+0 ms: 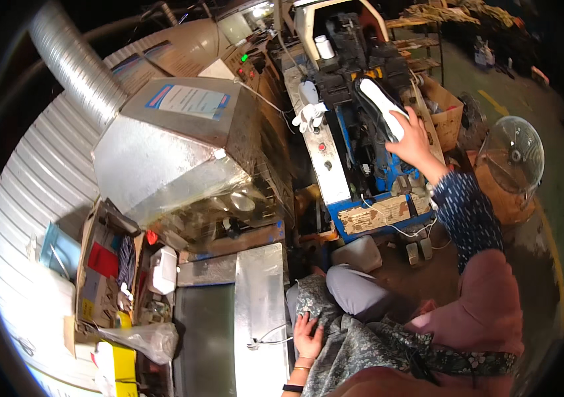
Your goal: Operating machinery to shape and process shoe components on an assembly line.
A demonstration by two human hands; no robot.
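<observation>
Metal surface (259, 291) lies just left of the left hand (307, 341), which rests on floral cloth (368, 344), fingers loosely spread, holding nothing visible. Ahead and to its right stands a machine (327, 169), with a black shoe (381, 106), white sole up, at its middle. The right hand (413, 140) has thumb and fingers closed around the shoe's near end. The shoe is already there but not let go; what work is left cannot be told.
</observation>
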